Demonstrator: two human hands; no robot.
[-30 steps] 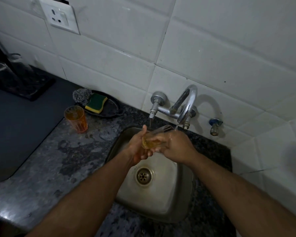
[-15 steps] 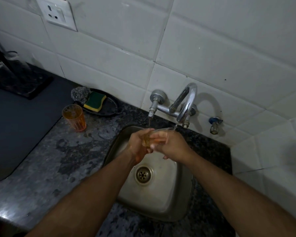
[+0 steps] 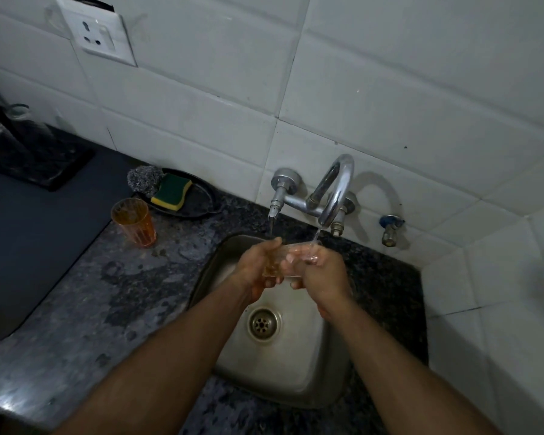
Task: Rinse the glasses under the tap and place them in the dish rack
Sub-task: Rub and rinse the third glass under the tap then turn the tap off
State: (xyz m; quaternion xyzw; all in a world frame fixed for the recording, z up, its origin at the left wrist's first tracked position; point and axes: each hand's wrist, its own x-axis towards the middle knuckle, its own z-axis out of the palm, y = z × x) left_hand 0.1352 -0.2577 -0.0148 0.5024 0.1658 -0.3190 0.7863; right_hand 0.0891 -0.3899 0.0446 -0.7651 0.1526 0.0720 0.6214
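Observation:
Both hands hold one orange-tinted glass (image 3: 272, 264) on its side over the steel sink (image 3: 299, 365). My left hand (image 3: 258, 268) wraps its base end. My right hand (image 3: 319, 271) grips the mouth end, with fingers at the rim. Water runs from the chrome tap (image 3: 335, 196) onto the glass and my right hand. A second orange glass (image 3: 134, 221) stands upright on the granite counter (image 3: 85, 296), left of the sink. The black dish rack (image 3: 35, 155) sits at the far left with two clear glasses (image 3: 0, 133) in it.
A black tray (image 3: 198, 202) with a green-yellow sponge (image 3: 171, 196) and steel scrubber (image 3: 143, 180) lies behind the standing glass. A small blue-handled valve (image 3: 390, 227) sticks out of the tiled wall right of the tap. A wall socket (image 3: 98, 34) is above left.
The glass and both hands stay under the water; my hands have shifted slightly around it, the right hand turning over the mouth end. The view has drifted a little.

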